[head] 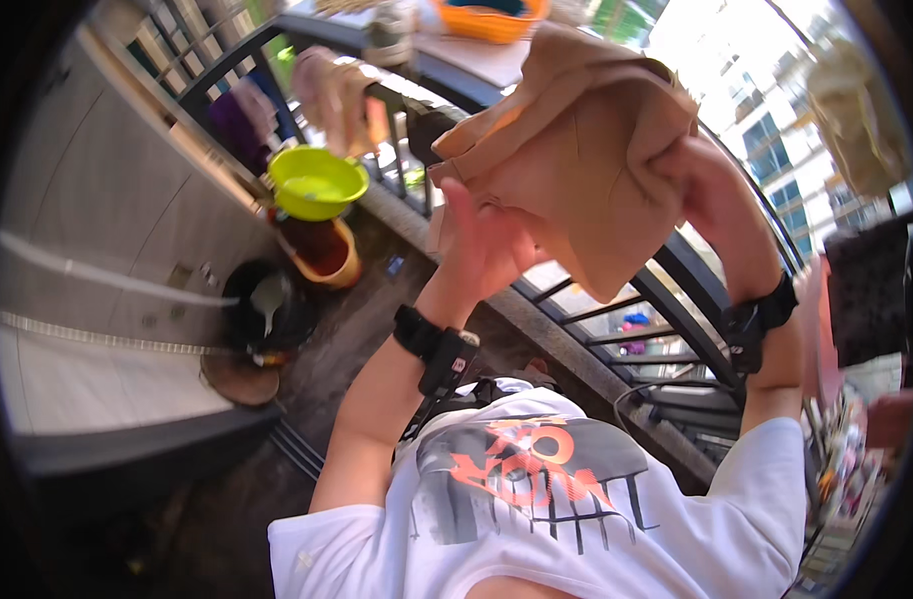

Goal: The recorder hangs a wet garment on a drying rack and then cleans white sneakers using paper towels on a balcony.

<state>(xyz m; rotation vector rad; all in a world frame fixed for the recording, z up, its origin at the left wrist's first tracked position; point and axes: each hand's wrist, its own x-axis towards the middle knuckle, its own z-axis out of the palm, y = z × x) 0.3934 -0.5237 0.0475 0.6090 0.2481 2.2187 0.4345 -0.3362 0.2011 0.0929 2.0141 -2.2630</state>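
A tan cloth garment [569, 165] with a waistband-like edge is held up before me, beside the balcony railing. My right hand [696, 176] grips its right side, the fingers partly hidden in the folds. My left hand [486, 232] is at the garment's lower left, thumb raised and the other fingers against or behind the cloth; blur hides whether they grip it. Each wrist wears a black strapped device.
A dark metal railing [681, 299] runs alongside me. On the left are a lime-green basin [314, 183], an orange-rimmed bucket [340, 262] and a dark bucket [266, 303]. An orange basin [490, 22] and a shoe [389, 37] rest on the ledge. Other laundry hangs nearby.
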